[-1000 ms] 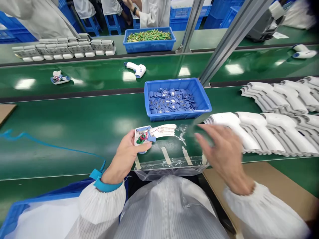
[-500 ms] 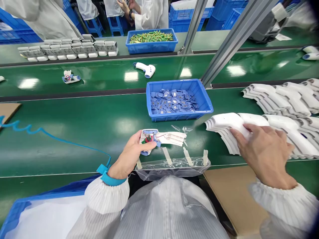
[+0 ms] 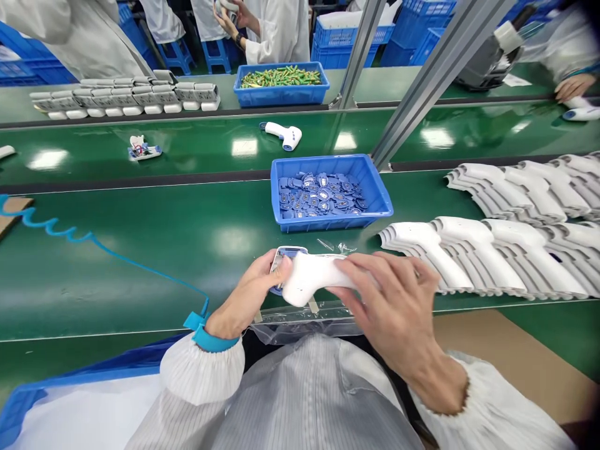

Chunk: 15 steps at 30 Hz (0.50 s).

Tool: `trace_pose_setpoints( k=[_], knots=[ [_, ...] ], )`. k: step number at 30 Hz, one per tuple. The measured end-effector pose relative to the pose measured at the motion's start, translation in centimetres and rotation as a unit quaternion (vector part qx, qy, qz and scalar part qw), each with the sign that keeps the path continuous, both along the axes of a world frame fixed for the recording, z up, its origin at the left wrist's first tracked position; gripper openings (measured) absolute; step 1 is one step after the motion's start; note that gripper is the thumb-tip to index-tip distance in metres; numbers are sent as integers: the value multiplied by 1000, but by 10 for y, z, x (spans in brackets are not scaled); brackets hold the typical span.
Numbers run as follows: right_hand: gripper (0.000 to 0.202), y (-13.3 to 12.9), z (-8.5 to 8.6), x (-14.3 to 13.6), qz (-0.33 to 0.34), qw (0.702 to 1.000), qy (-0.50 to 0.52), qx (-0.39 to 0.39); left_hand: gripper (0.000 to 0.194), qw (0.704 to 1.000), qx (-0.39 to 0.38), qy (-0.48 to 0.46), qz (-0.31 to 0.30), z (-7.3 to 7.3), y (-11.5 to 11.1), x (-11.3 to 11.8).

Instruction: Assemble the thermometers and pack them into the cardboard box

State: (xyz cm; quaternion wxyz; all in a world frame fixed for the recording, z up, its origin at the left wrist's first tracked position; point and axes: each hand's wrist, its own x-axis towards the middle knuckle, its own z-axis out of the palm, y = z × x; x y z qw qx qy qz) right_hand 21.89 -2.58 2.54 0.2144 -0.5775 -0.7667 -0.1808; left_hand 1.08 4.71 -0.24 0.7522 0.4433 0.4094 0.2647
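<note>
My left hand (image 3: 250, 285) grips the blue-and-white head of a thermometer half-shell (image 3: 291, 251), its handle mostly hidden by the cover above it. Over that half lies a white housing cover (image 3: 312, 275), smooth side up, held at its handle end by my right hand (image 3: 394, 309). The cover's wide end reaches my left thumb. Whether the two halves touch all along, I cannot tell. A blue band with a coiled cord (image 3: 214, 337) circles my left wrist. To the right, nested white covers (image 3: 462, 240) lie in rows on the bench.
Behind my hands stands a blue bin (image 3: 330, 223) of small blue parts. A thermometer (image 3: 284, 135) and an opened unit (image 3: 143, 149) lie on the green belt. A metal post (image 3: 412, 87) slants up at right. Across, a co-worker's hand (image 3: 575, 86) touches another thermometer.
My right hand has come left from the stacked covers with one cover and laid it over the half in my left hand. The thermometer and opened unit on the belt have shifted right.
</note>
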Motion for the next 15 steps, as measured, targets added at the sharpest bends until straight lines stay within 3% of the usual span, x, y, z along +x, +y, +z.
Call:
trace_pose_setpoints(
  k=[3, 6, 8, 10, 12, 15],
  knots=[
    [23, 9, -5, -18, 14, 998, 3, -62, 53, 998, 35, 43, -1, -3, -1, 2],
    [36, 19, -12, -18, 22, 981, 88, -174, 47, 991, 87, 103, 13, -9, -1, 1],
    [34, 26, -12, -12, 45, 936, 198, -288, 43, 984, 131, 119, 13, -10, -3, 0],
    [28, 33, -11, -9, 71, 869, 317, -373, 40, 977, 170, 129, -5, -9, -5, -2],
    [25, 39, -8, -15, 76, 833, 398, -377, 38, 969, 201, 144, -21, -6, -6, -3],
    [22, 47, -7, -46, 10, 863, 432, -260, 36, 959, 229, 169, -11, -1, -8, -3]
  ],
)
